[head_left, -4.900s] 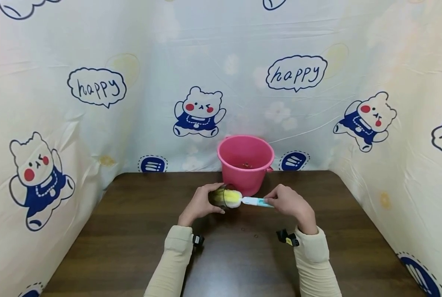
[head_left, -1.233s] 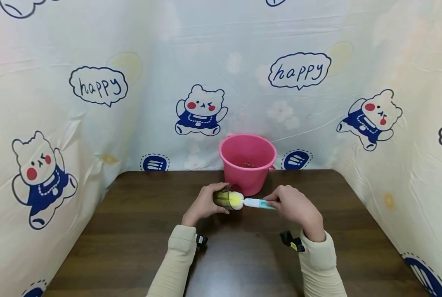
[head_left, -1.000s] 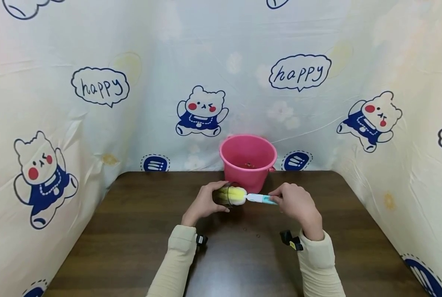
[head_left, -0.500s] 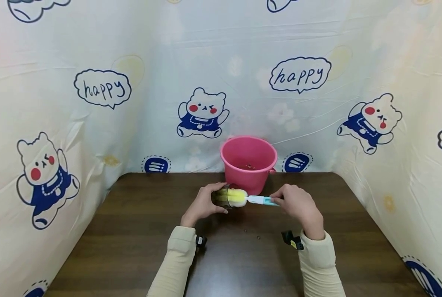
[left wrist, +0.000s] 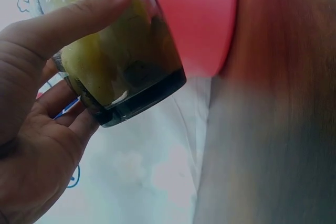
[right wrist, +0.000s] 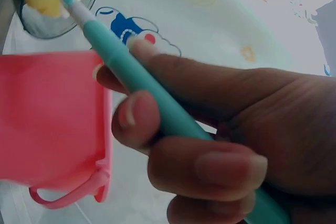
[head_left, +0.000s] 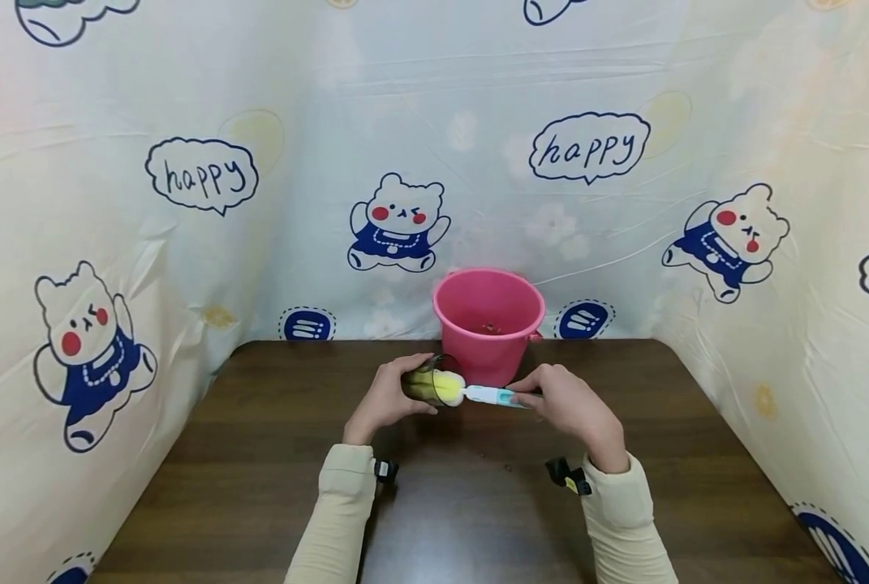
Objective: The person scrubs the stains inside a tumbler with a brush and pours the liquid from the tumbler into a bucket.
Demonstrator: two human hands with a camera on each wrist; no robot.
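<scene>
In the head view my left hand (head_left: 385, 397) grips a dark tinted glass cup (head_left: 414, 388), held on its side with the mouth facing right. A sponge cup brush sits partly in the cup, its yellow and white sponge head (head_left: 449, 388) showing at the mouth. My right hand (head_left: 571, 405) grips the brush's white and teal handle (head_left: 487, 395). The left wrist view shows the thumb across the cup's wall (left wrist: 152, 56) and yellow sponge through the glass. In the right wrist view, fingers curl round the teal handle (right wrist: 123, 64).
A pink bucket (head_left: 485, 357) stands just behind the cup and brush, with something small and brownish inside it. Small droplet-like spots (head_left: 508, 467) lie on the dark wooden table (head_left: 259, 487). A printed cloth (head_left: 376, 97) hangs behind and along both sides.
Both hands have shifted a little left since half a second ago. The sponge head sits deeper in the cup, with less of it outside the mouth. Both grips stay the same.
</scene>
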